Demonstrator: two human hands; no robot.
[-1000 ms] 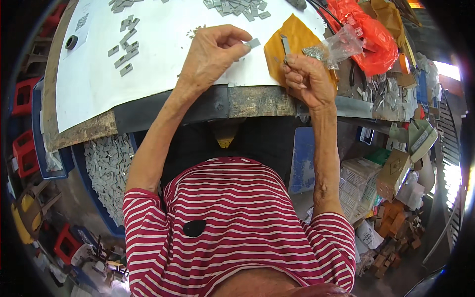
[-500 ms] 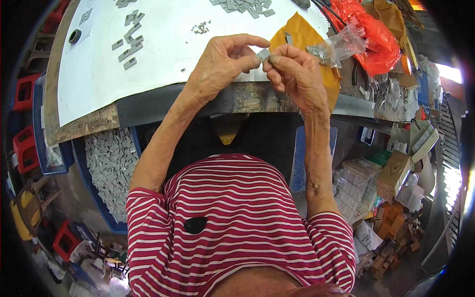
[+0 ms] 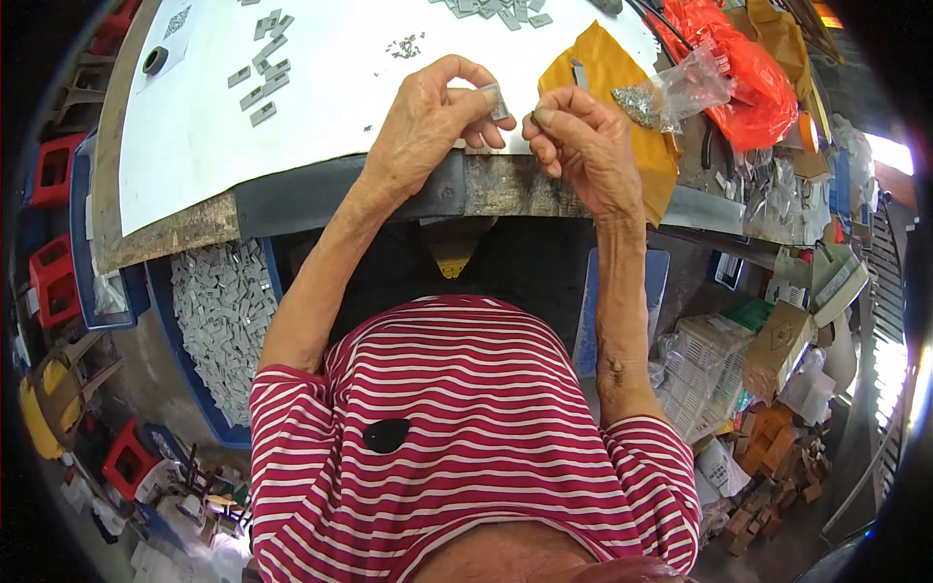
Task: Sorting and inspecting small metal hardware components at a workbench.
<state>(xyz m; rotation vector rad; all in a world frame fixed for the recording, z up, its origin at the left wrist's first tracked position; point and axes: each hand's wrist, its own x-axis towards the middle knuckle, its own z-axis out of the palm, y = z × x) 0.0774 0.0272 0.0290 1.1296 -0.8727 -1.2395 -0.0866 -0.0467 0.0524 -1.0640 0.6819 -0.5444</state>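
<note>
My left hand pinches a small grey rectangular piece between thumb and fingers, above the near edge of the white-covered table. A short gap to the right, my right hand has thumb and forefinger pressed together; whatever is between them is too small to make out. Similar grey pieces lie loosely grouped on the left of the white sheet, and a larger heap of them sits at the far side. Between these groups is a scatter of tiny dark parts.
Right of my hands lie a brown-yellow paper sheet, a clear bag of small metal parts and a red plastic bag. A blue bin of grey pieces stands below the table's left. Boxes crowd the floor at right.
My hands have moved apart. The left hand has drawn slightly left with the grey piece, now turned more upright; the right hand stays pinched in nearly the same place.
</note>
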